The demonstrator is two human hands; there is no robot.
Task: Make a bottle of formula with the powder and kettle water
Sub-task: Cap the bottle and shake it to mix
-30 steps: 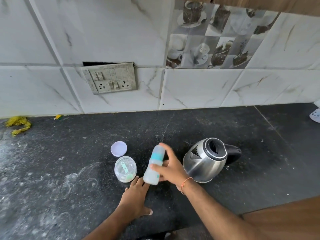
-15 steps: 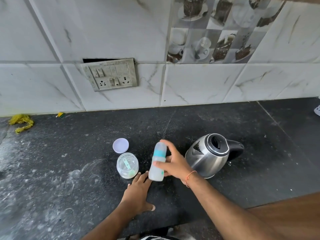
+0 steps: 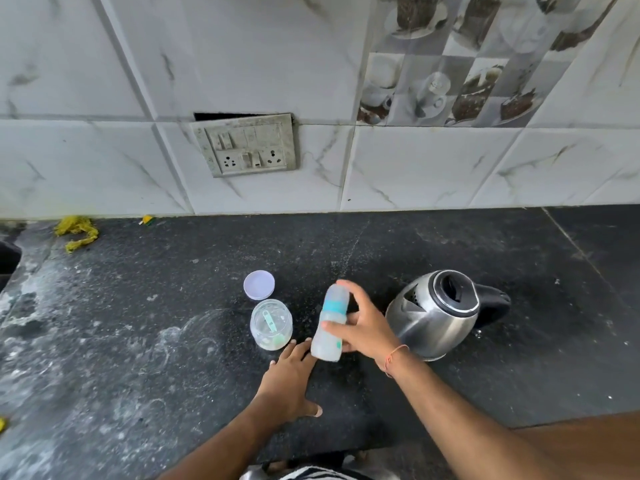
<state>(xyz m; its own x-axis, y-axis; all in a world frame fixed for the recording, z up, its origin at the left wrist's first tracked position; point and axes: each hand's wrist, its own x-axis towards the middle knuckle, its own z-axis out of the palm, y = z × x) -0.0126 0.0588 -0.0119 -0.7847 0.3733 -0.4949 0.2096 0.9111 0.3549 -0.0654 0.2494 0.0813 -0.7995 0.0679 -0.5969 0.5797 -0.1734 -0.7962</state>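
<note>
While my right hand grips the capped bottle, its long axis leaning toward 12 o'clock, my left hand lies flat and open at 7 o'clock, nearer the powder jar at 9 o'clock, the kettle at 3.

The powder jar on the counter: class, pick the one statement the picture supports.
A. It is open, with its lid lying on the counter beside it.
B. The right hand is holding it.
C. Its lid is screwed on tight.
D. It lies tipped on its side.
A: the powder jar stands upright and open with a scoop inside, and its lid lies flat on the counter just behind it.
</note>
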